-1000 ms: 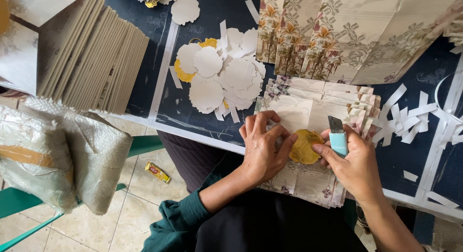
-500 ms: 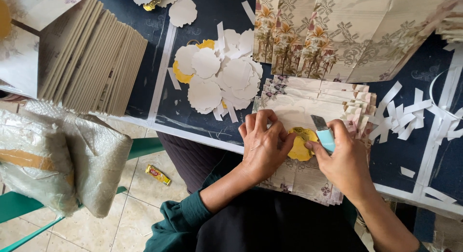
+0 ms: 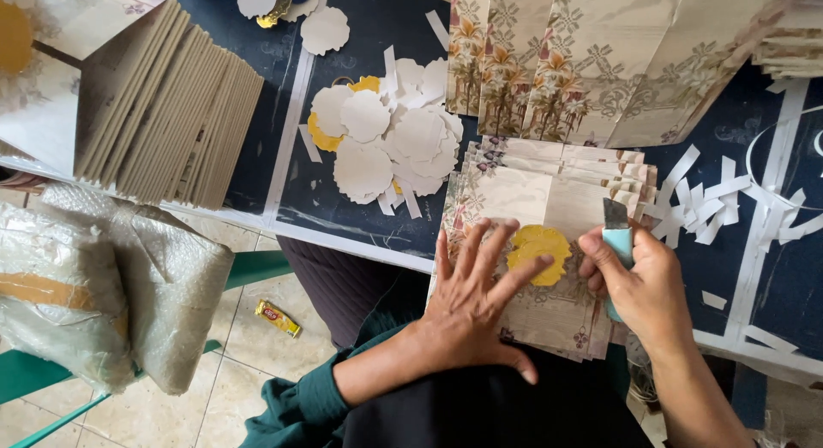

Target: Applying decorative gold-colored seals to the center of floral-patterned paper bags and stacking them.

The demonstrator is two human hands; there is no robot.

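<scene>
My left hand (image 3: 467,306) lies flat, fingers spread, on a stack of patterned cards (image 3: 549,242) at the near edge of the table (image 3: 343,199), its fingertips pressing a yellow scalloped sticker (image 3: 540,252) onto the top card. My right hand (image 3: 639,281) is closed around a pale blue utility knife (image 3: 617,242), blade up, just beside the sticker's right edge. White scalloped backings (image 3: 390,144) lie heaped left of the stack, white paper strips (image 3: 707,204) to its right, and a row of grey folded cards (image 3: 167,105) stands at the left edge.
</scene>
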